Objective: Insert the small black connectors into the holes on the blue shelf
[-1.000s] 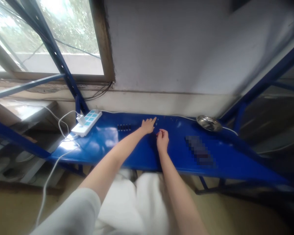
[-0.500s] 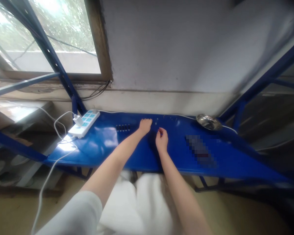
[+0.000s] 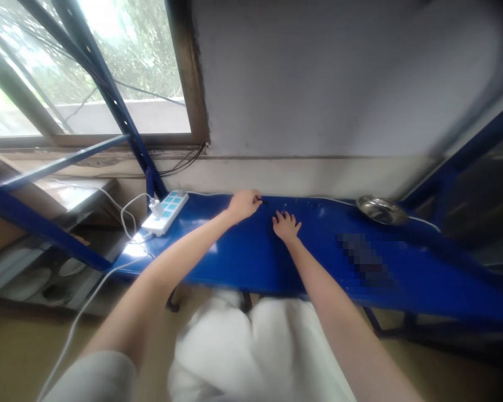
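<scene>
My left hand (image 3: 243,204) is over the far part of the blue tabletop (image 3: 251,254), thumb and fingers pinched together. A small dark piece (image 3: 264,201) sticks out from its fingertips; its kind is too small to make out. My right hand (image 3: 286,225) reaches down to the tabletop just to the right, palm down with fingers spread. Tiny pale bits lie at its fingertips, partly covered by the hand. The row of small black cylinders seen earlier is hidden behind my left hand and forearm.
At the left stands a white power strip (image 3: 167,213) with a plug in it and a cord running over the table edge. A shiny metal bowl (image 3: 381,210) sits at the back right. In front of it lies a blurred-out dark object (image 3: 366,259). Blue metal posts rise at both sides.
My left hand now pinches a small dark piece, with its fingers turned to the right. My right hand has gone from curled fingers to spread ones, low on the table. The view has shifted.
</scene>
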Tool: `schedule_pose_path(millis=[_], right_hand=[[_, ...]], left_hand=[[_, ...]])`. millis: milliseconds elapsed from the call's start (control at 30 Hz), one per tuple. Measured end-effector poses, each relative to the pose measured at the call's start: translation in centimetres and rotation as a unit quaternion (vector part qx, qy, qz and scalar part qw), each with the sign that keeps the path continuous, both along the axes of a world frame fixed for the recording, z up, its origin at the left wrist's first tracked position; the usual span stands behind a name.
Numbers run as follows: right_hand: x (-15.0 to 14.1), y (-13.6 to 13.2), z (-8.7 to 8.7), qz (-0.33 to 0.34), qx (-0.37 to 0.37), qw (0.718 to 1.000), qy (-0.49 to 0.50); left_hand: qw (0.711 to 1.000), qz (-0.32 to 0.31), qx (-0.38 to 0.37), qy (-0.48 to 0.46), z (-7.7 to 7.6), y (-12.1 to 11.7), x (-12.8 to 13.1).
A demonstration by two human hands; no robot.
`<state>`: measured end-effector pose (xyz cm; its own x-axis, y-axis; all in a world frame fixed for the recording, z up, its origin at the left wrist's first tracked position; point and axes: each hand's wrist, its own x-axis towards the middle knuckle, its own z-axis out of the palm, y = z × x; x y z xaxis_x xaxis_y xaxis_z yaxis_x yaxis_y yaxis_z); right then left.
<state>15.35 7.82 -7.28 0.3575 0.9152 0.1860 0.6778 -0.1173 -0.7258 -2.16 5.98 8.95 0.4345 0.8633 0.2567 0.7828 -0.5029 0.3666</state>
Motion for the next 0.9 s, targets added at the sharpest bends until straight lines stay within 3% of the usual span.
schedule_pose_path(millis=[233,367,467,633,900], right_hand=[[-0.4,0.1,0.5,-0.003,0.064,0.998,0.022],[-1.6,-2.2,3.1,0.073,0.144,0.987,0.025],[-3.0,-4.6,5.6,0.074,0.218,0.966,0.115],[-4.4,-7.9,8.5,0.080,0.237,0.934,0.254],[-4.3,-9.5,9.0,0.104,0.221,0.916,0.317]], left_hand=[[0.993,0.036,-0.016,-0.114,-0.3,-1.1,-2.3],[0.981,0.061,-0.038,-0.180,-0.8,-1.4,-2.6],[0.972,0.074,-0.065,-0.215,-1.1,-1.8,-2.6],[0.957,0.074,-0.111,-0.256,-1.4,-2.8,-2.5],[0.952,0.072,-0.106,-0.278,-2.2,-3.1,-3.1]])
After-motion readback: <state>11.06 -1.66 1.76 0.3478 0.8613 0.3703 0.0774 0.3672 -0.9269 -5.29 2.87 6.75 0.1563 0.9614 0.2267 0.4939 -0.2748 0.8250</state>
